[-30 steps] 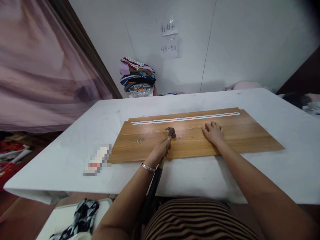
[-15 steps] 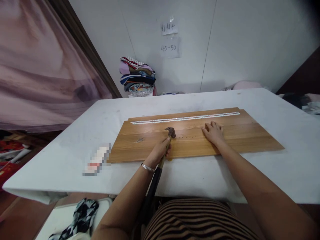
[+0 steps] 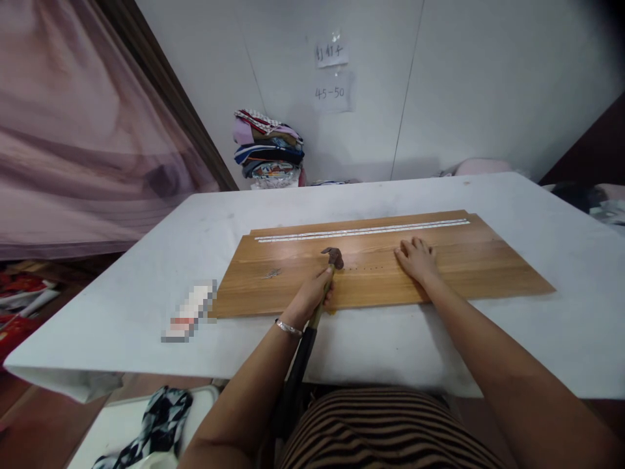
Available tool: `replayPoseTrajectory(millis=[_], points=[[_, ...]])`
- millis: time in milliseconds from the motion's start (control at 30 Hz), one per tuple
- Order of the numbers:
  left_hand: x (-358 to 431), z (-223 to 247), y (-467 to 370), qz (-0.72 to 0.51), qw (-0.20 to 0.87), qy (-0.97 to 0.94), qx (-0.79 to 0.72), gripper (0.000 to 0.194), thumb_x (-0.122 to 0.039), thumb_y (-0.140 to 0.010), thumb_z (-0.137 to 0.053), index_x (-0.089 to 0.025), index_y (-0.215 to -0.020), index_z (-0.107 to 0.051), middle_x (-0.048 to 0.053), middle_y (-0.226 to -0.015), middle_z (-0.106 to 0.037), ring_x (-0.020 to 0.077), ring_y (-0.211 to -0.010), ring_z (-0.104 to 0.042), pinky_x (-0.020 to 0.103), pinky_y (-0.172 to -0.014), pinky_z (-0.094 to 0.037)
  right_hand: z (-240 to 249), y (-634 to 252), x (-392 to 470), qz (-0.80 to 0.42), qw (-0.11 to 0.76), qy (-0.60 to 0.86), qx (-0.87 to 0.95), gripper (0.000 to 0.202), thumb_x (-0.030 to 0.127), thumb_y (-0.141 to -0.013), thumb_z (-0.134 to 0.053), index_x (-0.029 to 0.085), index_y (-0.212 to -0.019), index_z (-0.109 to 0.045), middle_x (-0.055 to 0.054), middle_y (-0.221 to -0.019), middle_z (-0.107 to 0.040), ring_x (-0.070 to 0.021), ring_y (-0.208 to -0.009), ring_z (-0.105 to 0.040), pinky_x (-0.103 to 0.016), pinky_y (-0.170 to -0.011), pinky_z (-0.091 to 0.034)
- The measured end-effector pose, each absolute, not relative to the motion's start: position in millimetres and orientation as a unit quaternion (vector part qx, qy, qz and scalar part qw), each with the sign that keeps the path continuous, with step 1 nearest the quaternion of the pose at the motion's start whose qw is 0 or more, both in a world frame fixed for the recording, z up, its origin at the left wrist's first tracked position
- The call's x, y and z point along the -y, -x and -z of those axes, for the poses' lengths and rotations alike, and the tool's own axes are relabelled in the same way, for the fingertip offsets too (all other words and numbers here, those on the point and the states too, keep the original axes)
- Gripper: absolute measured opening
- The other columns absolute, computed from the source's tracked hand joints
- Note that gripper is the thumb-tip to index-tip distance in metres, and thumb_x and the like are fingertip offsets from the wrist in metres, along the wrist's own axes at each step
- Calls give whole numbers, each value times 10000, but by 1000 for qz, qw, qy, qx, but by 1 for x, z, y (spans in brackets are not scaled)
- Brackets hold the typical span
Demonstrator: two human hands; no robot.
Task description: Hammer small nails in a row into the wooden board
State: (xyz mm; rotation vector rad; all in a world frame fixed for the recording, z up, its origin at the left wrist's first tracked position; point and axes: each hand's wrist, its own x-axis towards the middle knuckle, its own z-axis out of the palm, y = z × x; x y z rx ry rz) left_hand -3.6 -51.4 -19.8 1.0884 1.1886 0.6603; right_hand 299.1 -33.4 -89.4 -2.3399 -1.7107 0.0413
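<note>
My left hand [image 3: 311,293] is wrapped round the shaft of a claw hammer [image 3: 333,258], close below its head. The hammer head is at the middle of a brown wooden board [image 3: 469,267], by the left end of a row of small dark nail heads [image 3: 364,268]. A black grip on the handle runs back under my forearm. My right hand [image 3: 416,259] rests on the board right of the row, fingers spread a little. Several loose nails [image 3: 272,273] lie on the board, left of the hammer.
A white cloth covers the table [image 3: 166,254] under the board. Two pale strips [image 3: 361,231] run along the board's far side. A blurred-out item [image 3: 190,312] lies left of the board. Folded clothes [image 3: 268,146] are piled behind the table, near the wall.
</note>
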Motion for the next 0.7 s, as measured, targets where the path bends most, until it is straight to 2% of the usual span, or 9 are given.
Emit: replayPoseTrajectory(millis=[700], points=[[51,23,4,-291,639,-475,-530,362,-543,-817,-564,-190,-810,-487,-40,-639,-513,52,-411,-408,182,-365,-300,89,-300,33,-15,122,798,589,481,473,-952,-311,210,-1225,-607,-158,-1342,-525,-293,-1295,-382,-520,-1043,-265]])
